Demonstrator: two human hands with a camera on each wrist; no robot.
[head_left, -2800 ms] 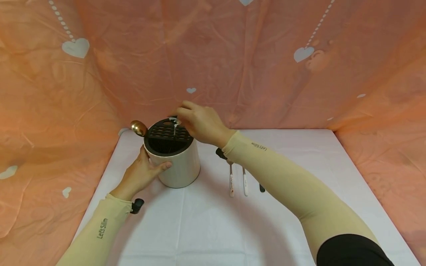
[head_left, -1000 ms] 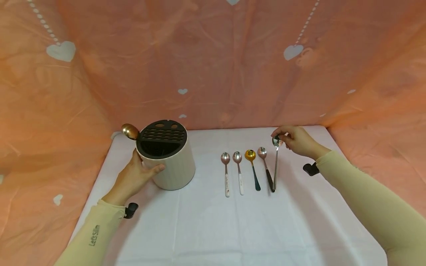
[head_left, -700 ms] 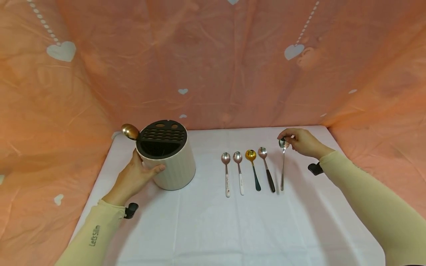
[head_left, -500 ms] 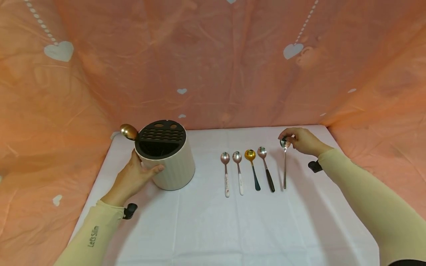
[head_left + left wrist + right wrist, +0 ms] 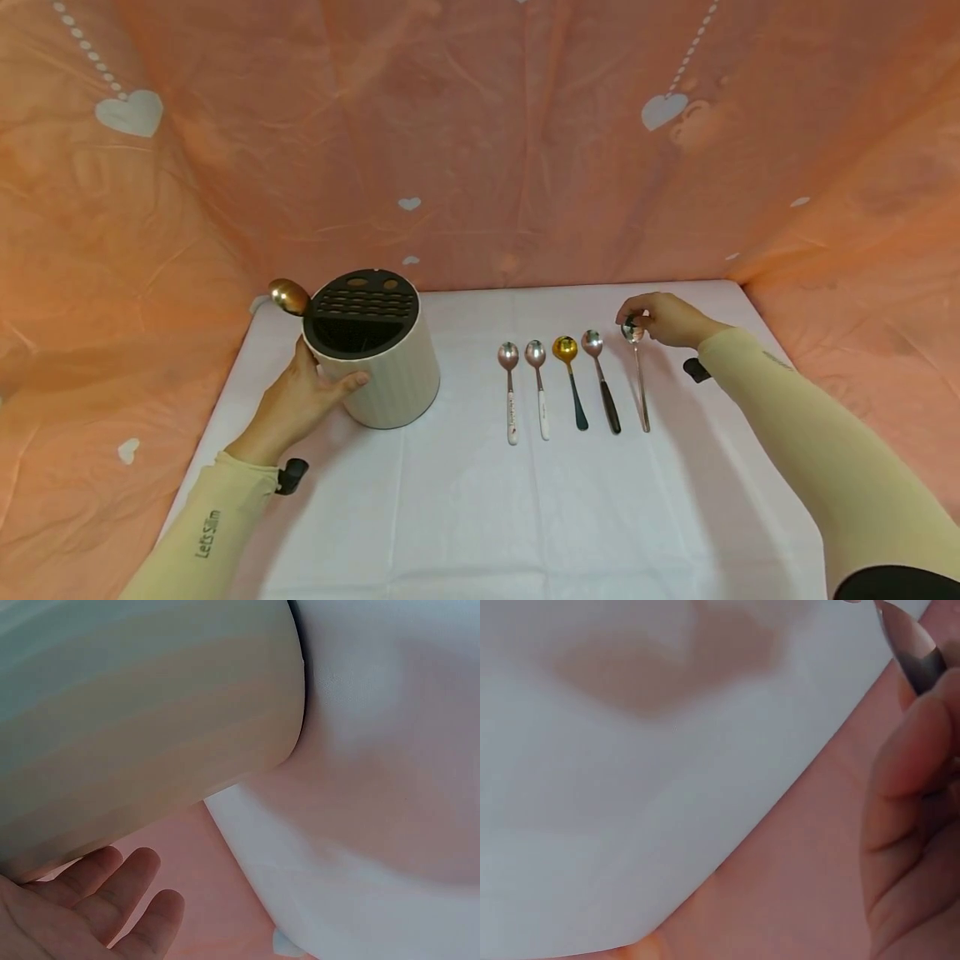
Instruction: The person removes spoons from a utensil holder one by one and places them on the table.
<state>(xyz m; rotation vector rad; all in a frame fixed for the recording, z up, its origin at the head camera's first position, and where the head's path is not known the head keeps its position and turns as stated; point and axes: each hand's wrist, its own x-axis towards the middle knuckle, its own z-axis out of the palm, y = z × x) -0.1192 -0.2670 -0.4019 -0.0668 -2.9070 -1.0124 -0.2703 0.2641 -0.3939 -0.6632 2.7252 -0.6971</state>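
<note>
My left hand (image 5: 296, 404) grips a cream ribbed utensil holder (image 5: 393, 387), thumb on its front and fingers behind its left side; several fingers show loosely bent beneath it in the left wrist view. At the far right, my right hand (image 5: 669, 320) pinches the bowl of a silver spoon (image 5: 640, 375) by its tip, the long handle pointing toward me. In the right wrist view the bowl (image 5: 915, 649) shows between the fingertips. To its left, a spoon with a black handle (image 5: 610, 407) lies at a slight slant.
A gold spoon (image 5: 566, 350) with a dark handle and two white-handled spoons (image 5: 512, 412) (image 5: 542, 412) complete the row on the white tablecloth (image 5: 465, 517). A gold ladle-like bowl (image 5: 289, 297) sticks out past the holder's black slotted lid (image 5: 363, 308).
My right hand has gone from above the holder to the right end of the row with the silver spoon. Its handle has swung clear of the black-handled spoon. The left hand keeps its grip.
</note>
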